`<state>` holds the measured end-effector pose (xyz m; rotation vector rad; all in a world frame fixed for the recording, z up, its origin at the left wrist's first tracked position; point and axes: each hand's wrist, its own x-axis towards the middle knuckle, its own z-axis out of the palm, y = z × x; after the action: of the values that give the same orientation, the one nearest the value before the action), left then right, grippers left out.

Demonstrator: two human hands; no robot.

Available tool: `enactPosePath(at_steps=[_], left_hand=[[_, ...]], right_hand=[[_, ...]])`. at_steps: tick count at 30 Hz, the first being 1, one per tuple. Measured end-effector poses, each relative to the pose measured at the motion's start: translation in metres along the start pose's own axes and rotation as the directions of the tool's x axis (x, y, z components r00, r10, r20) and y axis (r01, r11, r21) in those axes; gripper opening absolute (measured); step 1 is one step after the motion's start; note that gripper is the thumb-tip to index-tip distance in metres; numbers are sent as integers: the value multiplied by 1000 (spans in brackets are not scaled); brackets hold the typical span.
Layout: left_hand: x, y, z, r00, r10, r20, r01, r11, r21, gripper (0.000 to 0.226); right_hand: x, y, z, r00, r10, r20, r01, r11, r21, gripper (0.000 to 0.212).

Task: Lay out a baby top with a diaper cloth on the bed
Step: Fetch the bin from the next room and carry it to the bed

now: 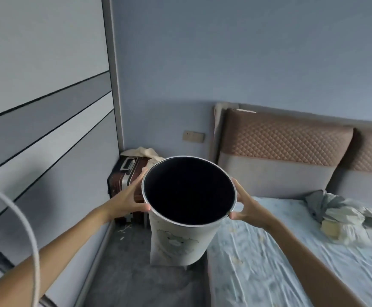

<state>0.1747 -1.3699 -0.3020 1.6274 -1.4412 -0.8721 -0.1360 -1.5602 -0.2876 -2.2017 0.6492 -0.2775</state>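
Note:
I hold a tall white laundry basket [180, 242] with a bear print and a dark, seemingly empty inside, over the floor beside the bed [291, 262]. My left hand [131, 198] grips its rim on the left side. My right hand [244, 207] grips the rim on the right. A crumpled heap of grey, white and pale yellow cloths [342, 216] lies on the light blue sheet near the headboard; I cannot tell the baby top from the diaper cloth in it.
A brown suitcase [123, 178] with a cream cloth on top stands in the corner behind the basket. A grey wardrobe [36, 129] fills the left. The padded headboard [280, 156] runs along the far wall. Grey carpet lies between wardrobe and bed.

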Motion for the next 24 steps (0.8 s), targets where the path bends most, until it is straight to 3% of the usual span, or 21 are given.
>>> enactPosePath(at_steps=[7,15,24], left_hand=[[68,-129,32,979,-128,158,134,990,-32,117],[84,-349,147,903,-403,148,397,915,71,146],[61,-538,254,798,-533,283,509,846,157,141]], right_hand=[[75,123,63,973,136,188,-158,982,108,132],[96,334,204,932,212,295,-235,971,45,145],[92,493,354,847,345,405,-387,922,26,149]])
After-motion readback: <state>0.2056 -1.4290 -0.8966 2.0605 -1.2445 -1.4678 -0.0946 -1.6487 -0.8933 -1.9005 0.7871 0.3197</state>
